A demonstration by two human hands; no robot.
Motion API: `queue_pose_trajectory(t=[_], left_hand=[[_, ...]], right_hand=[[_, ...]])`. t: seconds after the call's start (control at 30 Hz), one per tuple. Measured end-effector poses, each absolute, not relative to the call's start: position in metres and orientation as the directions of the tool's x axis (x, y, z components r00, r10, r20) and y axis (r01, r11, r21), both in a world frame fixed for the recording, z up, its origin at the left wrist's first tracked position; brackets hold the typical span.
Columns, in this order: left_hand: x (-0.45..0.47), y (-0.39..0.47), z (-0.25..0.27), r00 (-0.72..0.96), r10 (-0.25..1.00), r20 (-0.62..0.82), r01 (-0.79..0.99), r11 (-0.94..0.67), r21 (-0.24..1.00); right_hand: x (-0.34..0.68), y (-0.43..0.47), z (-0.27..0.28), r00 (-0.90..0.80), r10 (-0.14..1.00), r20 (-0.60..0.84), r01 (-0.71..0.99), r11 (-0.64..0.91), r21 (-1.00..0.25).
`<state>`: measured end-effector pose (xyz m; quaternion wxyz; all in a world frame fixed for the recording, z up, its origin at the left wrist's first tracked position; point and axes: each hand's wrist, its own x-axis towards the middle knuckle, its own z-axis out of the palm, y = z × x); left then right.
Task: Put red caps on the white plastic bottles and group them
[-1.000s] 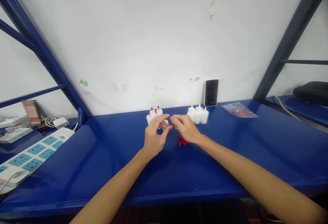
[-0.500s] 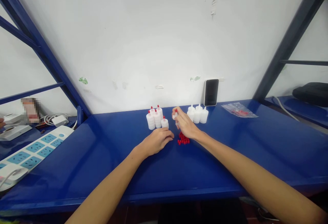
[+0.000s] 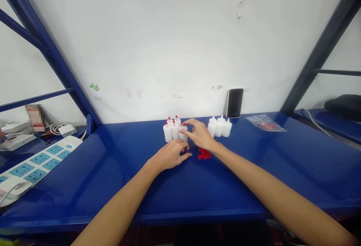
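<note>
My right hand (image 3: 197, 133) has its thumb and index finger around a white plastic squeeze bottle (image 3: 183, 133) with a red tip cap. That bottle stands upright at the right of a cluster of red-capped white bottles (image 3: 168, 133). Just in front of them, my left hand (image 3: 172, 154) rests low over the table, thumb stretched out and apart from the curled fingers. A small red cap (image 3: 187, 151) shows in the gap by its fingertips; whether they touch it I cannot tell. Below my right wrist lies a pile of loose red caps (image 3: 204, 154).
Several uncapped white bottles (image 3: 219, 127) stand at the right, before a white device with a dark screen (image 3: 235, 103). A clear plastic bag (image 3: 266, 123) with red pieces lies farther right. At the left are a power strip (image 3: 42, 163) and the blue frame post (image 3: 56, 58).
My right hand has moved left with the capped bottle, from the gap between the two groups to the capped cluster. My left thumb has spread from the fingers. The view has shifted slightly.
</note>
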<state>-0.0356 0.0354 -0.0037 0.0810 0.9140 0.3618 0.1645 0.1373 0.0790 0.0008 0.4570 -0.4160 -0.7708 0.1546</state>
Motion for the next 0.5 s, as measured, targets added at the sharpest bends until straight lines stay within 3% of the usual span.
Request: queue_pose_trajectory(t=[0.3, 0.5], left_hand=[[-0.0373, 0.0316, 0.0049, 0.739, 0.649, 0.182, 0.631, -0.761, 0.153], [-0.0348, 0.0307, 0.0, 0.693, 0.667, 0.274, 0.647, -0.743, 0.172]], right_hand=[[0.1372, 0.0803, -0.0002, -0.28, 0.792, 0.543, 0.559, 0.594, -0.578], [0.1389, 0.0764, 0.0036, -0.288, 0.768, 0.572, 0.576, 0.616, -0.537]])
